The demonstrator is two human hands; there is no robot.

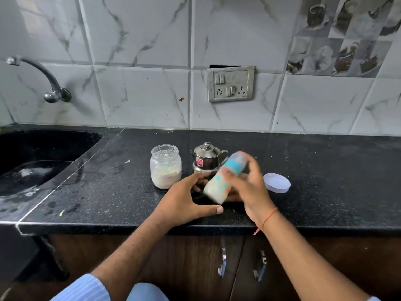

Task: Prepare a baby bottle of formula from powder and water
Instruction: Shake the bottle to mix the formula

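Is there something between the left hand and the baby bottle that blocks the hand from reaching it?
Nothing visible. The left hand is open just beside the baby bottle, which the right hand grips tilted above the counter. The powder jar and steel pot stand behind, not between.

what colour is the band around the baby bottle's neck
Turquoise blue band, seen in the head view, though blurred.

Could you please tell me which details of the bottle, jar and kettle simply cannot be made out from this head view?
- Baby bottle: motion-blurred in the right hand; its markings and exact fill level are unreadable.
- Powder jar: its small label is too small to read.
- Steel kettle: lid on, so contents are hidden; its lower front is covered by the bottle and the left hand.
- White lid: which container it belongs to is unclear.
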